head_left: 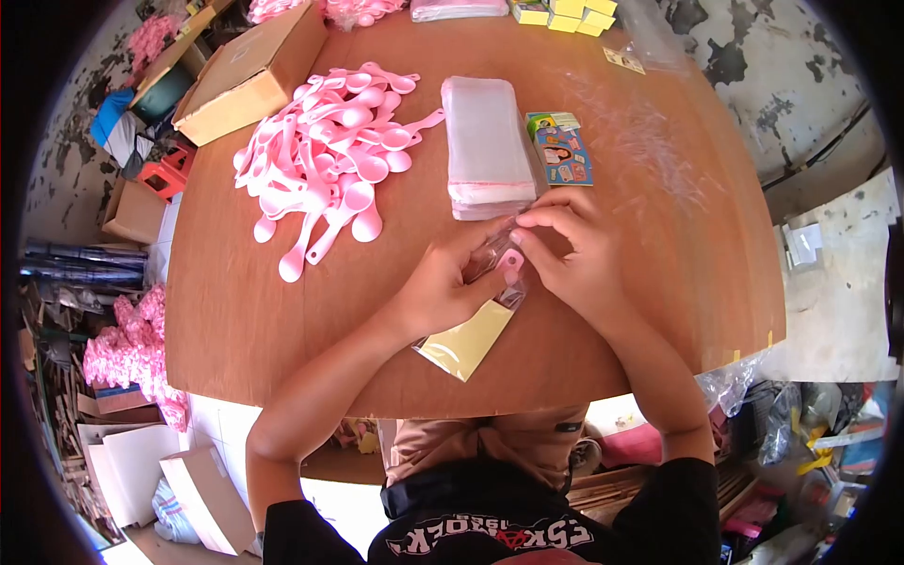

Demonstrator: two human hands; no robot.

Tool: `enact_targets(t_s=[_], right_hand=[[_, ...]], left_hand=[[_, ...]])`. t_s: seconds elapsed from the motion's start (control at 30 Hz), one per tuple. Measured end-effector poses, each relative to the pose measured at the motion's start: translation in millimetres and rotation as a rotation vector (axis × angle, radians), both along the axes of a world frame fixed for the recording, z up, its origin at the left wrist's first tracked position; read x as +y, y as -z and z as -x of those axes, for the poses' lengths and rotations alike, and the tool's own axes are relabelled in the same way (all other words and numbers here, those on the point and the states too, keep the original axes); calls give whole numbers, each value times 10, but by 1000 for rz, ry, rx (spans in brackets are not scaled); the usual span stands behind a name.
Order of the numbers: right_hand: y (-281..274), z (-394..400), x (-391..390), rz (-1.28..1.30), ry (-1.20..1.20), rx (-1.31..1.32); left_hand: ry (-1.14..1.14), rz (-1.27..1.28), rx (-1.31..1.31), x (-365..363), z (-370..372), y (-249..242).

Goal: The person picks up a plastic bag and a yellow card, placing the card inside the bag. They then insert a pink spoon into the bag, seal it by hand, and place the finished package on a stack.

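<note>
Near the front of the table, my left hand (450, 287) is closed around a clear plastic bag (492, 252). Inside the bag are a pale yellow card (467, 341) and a pink spoon (511, 261), most of which my fingers cover. With thumb and index finger, my right hand (576, 247) pinches the bag's upper end. Just beyond my hands lies a stack of clear plastic bags (482, 141). Beside it is a small pile of colourful printed cards (563, 151). A heap of pink spoons (330, 151) spreads over the table to the left.
The brown wooden table (659, 282) has a cardboard box (250, 71) at its far left edge. Yellow card stacks (565, 16) stand at the back. Loose clear plastic (650, 141) lies to the right. Pink bagged goods (132, 344) and a red stool (168, 169) are on the left side.
</note>
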State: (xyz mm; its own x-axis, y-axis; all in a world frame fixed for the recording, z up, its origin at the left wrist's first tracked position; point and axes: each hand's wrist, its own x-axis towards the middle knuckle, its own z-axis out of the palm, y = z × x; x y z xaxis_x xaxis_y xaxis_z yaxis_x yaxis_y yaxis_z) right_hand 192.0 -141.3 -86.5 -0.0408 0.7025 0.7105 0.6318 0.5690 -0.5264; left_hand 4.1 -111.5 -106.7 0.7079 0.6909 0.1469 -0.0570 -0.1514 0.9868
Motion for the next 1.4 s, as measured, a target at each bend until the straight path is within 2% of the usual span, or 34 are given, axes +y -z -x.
enact_targets(t_s=[0.03,0.1,0.2,0.4,0.67,0.93,1.2,1.4], right_hand=[[-14,8,-7,-22,-1,-36],[43,0,-1,-42,17,-82],[70,30,-42,-38,48,-153],[99,28,-56,-18,98,-299],[89,-12,-31,68,13,-136],[76,14,-37,86,-16,-162],[78,37,-45,-8,-3,-247],[89,11,-34,15,5,-268]], left_hand=[[5,-1,-1,-10,6,-21],[-14,-64,170,-27,23,-74],[-68,-154,61,-64,-29,-1],[-40,-304,171,-58,-10,-72],[33,-233,214,-47,19,-115],[-40,-168,57,-59,-7,44],[-7,-282,239,-38,34,-100],[4,-287,234,-37,22,-91]])
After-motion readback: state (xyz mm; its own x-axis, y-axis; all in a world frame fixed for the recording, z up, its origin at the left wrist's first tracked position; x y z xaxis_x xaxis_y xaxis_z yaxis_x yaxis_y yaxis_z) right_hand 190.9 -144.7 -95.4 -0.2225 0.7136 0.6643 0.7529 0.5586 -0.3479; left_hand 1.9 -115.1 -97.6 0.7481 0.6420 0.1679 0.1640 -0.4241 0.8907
